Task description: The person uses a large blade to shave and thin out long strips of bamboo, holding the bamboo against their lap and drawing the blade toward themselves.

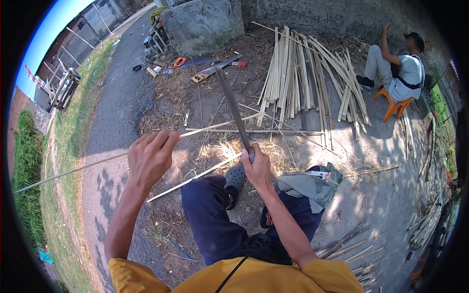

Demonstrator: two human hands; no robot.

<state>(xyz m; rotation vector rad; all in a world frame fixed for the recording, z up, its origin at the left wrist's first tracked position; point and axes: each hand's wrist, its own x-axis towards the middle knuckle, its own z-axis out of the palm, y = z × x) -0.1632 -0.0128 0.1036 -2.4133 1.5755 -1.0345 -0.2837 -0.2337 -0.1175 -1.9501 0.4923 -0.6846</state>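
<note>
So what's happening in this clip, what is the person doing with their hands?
A seated person works outdoors on a long thin bamboo strip. The left hand pinches the strip, while the right hand grips the handle of a long knife, its blade pointing up and away. A pile of split bamboo slats lies on the ground ahead. Another person sits on an orange stool nearby.

Sunlit dirt yard (386,195) strewn with shavings; a grey wall (317,14) behind, a paved path (117,97) and grass (73,127) at left, blue sky (49,29) above.
</note>
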